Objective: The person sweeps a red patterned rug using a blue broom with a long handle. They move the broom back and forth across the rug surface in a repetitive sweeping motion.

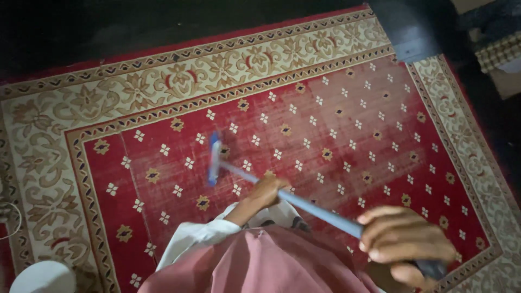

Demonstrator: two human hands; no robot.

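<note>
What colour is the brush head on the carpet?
Blue, on the brush head, seen in the head view.

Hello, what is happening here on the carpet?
A person stands over a red carpet with a cream floral border and holds a long blue-handled brush with both hands. The right hand grips the handle near its upper end; the left hand grips it further down. The brush head rests on the red field of the carpet and looks blurred. A dark piece of furniture stands at the far corner, and a white round object lies at the near left edge.
</note>
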